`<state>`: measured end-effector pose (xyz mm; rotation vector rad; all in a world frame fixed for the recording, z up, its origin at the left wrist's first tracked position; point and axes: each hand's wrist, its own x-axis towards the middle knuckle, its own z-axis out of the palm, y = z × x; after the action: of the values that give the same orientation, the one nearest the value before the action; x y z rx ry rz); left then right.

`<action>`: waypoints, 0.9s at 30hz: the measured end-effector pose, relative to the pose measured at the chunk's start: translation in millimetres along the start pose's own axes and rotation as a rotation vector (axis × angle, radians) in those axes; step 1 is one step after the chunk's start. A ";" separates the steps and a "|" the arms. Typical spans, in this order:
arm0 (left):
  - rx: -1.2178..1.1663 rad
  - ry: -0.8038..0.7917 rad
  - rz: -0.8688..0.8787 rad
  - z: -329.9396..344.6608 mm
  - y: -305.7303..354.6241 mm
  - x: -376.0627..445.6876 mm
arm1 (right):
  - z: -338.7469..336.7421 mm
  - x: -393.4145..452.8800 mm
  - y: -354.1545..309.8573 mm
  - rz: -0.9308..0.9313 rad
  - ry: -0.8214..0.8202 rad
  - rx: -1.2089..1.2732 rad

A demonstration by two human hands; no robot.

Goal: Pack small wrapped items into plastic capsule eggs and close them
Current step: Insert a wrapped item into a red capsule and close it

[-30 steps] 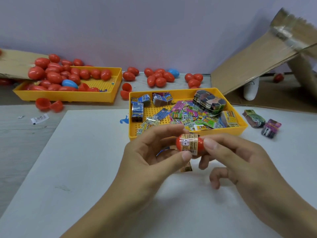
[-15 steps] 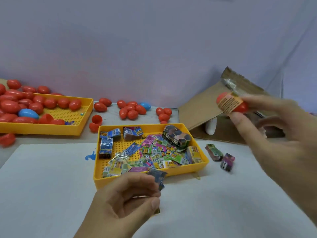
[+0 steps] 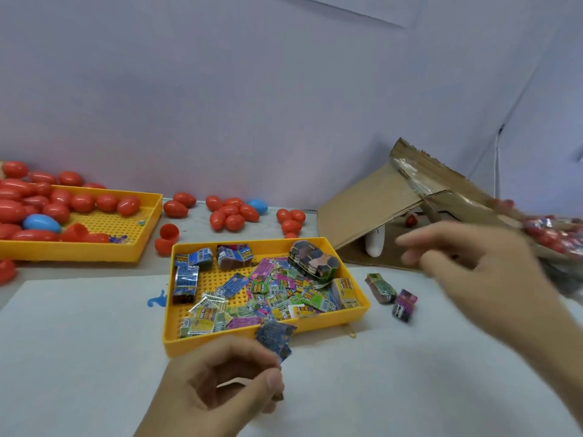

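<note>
My left hand (image 3: 220,386) is low in the middle of the view and pinches a small dark blue wrapped packet (image 3: 275,339) between thumb and fingers, just in front of the yellow tray (image 3: 220,340) of wrapped items. That tray holds several colourful packets (image 3: 271,288) and a camouflage-patterned bundle (image 3: 314,260). My right hand (image 3: 467,257) is blurred at the right, in front of the cardboard box (image 3: 372,206), with its fingers spread and nothing in them. Several filled red eggs (image 3: 552,234) lie inside the box at the far right edge.
A second yellow tray (image 3: 79,252) at the left holds several red eggs and a blue one (image 3: 41,223). Loose red eggs (image 3: 230,216) and open halves (image 3: 167,238) lie behind the trays. Two wrapped bundles (image 3: 391,296) sit right of the item tray. A white object (image 3: 375,244) stands under the cardboard flap.
My right hand carried the closed labelled red egg right toward the cardboard box and now holds nothing. My left hand kept the blue packet. The view swung up and right.
</note>
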<state>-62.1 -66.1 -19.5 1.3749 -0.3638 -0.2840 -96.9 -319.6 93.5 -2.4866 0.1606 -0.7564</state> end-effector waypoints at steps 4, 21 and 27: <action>0.012 0.039 0.081 -1.6 5.9 -3.6 | 67.3 -31.1 -12.2 -0.033 -0.221 0.184; 0.161 0.298 0.236 -3.1 -1.3 -6.4 | 119.8 -51.2 -9.4 -0.057 -0.135 0.586; 0.426 0.421 0.463 -20.8 12.5 -1.3 | 123.7 -55.5 -5.7 -0.167 -0.153 0.395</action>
<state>-54.9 -44.8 -10.5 1.6709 -0.3894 0.4860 -75.8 -244.1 -17.3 -2.1833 -0.2331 -0.5927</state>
